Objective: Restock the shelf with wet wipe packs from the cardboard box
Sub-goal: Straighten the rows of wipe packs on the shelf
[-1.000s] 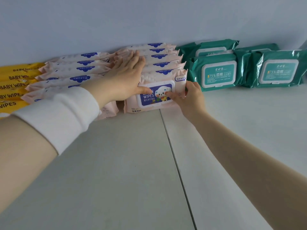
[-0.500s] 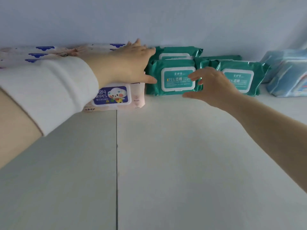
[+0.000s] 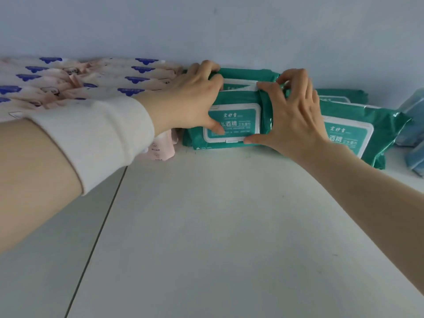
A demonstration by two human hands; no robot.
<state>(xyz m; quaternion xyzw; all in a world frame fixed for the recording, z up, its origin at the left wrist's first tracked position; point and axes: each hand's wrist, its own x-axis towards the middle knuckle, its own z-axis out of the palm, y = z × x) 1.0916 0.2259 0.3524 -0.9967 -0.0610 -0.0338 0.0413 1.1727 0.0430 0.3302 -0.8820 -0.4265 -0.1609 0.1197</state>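
Two green wet wipe packs stand one behind the other against the back wall; the front green pack (image 3: 234, 121) has a white-framed lid. My left hand (image 3: 190, 99) grips the left end of this pair, thumb on the front label. My right hand (image 3: 293, 113) grips the right end, fingers over the top edge of the rear green pack (image 3: 241, 75). Rows of pink wet wipe packs (image 3: 110, 81) with blue marks lean to the left, partly hidden by my left sleeve. The cardboard box is out of view.
A second green stack (image 3: 367, 131) sits right of my right hand. Blue packs (image 3: 413, 125) lie at the far right edge. The white shelf (image 3: 206, 226) has a seam running down its left part.
My view has shifted right. My left hand left the pink packs and my right hand closed in; both now hold the left pair of green packs.
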